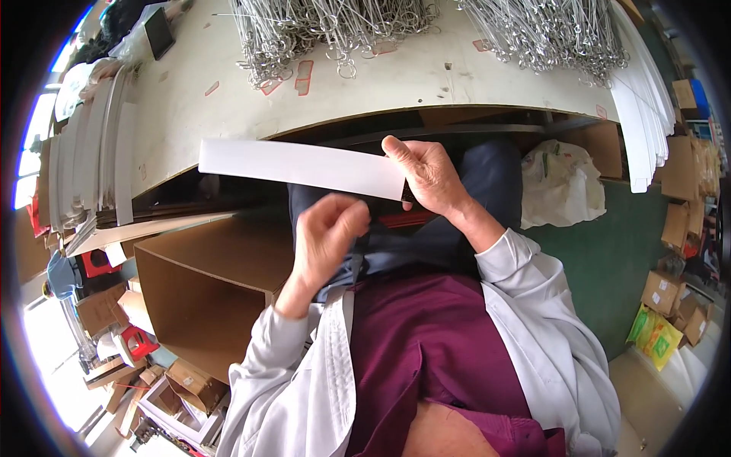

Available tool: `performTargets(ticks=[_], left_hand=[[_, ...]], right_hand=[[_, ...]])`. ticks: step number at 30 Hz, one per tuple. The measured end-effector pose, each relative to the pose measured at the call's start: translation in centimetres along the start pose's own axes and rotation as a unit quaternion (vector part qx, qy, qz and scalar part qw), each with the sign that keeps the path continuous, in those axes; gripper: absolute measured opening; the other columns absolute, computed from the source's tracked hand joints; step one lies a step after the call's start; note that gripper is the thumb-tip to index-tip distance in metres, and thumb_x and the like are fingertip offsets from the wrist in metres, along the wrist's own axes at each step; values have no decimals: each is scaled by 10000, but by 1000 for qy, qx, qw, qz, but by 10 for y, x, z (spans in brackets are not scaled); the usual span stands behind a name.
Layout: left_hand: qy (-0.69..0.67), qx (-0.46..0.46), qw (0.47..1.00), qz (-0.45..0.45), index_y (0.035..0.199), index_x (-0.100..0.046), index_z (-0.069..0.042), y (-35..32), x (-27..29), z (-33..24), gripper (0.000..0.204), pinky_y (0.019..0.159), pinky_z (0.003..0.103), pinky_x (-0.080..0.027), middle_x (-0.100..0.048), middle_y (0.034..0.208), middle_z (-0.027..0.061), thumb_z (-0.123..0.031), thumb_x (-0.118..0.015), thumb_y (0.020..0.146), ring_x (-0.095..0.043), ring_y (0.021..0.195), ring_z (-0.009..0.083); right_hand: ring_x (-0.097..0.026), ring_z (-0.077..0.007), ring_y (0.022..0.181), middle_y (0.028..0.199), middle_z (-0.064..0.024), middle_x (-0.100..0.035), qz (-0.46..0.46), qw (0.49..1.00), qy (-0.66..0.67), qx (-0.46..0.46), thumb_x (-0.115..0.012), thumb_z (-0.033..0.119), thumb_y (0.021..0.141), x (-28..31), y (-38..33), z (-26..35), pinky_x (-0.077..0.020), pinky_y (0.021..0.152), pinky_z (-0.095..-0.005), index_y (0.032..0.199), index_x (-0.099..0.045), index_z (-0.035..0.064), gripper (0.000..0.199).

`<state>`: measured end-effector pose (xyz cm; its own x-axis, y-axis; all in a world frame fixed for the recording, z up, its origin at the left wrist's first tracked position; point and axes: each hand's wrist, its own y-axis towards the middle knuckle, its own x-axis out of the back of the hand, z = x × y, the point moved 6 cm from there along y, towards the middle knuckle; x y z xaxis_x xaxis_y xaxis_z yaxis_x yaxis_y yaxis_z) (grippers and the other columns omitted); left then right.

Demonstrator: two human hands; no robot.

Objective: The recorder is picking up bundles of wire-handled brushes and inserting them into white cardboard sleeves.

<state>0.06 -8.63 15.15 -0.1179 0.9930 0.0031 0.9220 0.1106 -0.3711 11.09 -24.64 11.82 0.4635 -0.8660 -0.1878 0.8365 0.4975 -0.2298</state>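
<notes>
My right hand (pixel 431 174) grips the right end of a long, narrow white carton (pixel 297 165), thumb on top and fingers underneath. The carton reaches out to the left above my lap, just off the table's near edge, and looks flat and slim. Below it and apart from it is my left hand (pixel 331 236), its fingers curled in toward the thumb and slightly blurred. Whatever those fingers may hold is hidden. On the table lie heaps of thin metal skewers with ring ends (pixel 335 34), and a second bundle of skewers (pixel 544 38) is farther right.
White flat cartons (pixel 643 114) overhang the table's right edge, and more white cartons (pixel 106 145) stand stacked at its left. An open brown cardboard box (pixel 205 289) is beside me on the left. A whitish plastic bag (pixel 563 183) sits under the table at right.
</notes>
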Motion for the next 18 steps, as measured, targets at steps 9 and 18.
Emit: performTargets(ticks=[9, 18], left_hand=[[542, -310, 775, 96, 1320, -510, 2, 13, -30, -47, 709, 908, 473, -511, -604, 1056, 175, -118, -823, 695, -621, 1042, 364], [550, -282, 786, 22, 1245, -589, -23, 21, -25, -26, 619, 657, 408, -579, -657, 873, 121, -167, -854, 705, -701, 774, 320]], right_hand=[[-596, -69, 579, 592, -38, -608, 78, 974, -185, 108, -636, 514, 994, -8, 0, 10, -464, 462, -260, 779, -703, -8, 568], [-652, -83, 664, 788, -37, -703, -18, 998, -65, 22, -681, 184, 1004, 35, -28, 0, -517, 547, -234, 1011, -708, -29, 215]])
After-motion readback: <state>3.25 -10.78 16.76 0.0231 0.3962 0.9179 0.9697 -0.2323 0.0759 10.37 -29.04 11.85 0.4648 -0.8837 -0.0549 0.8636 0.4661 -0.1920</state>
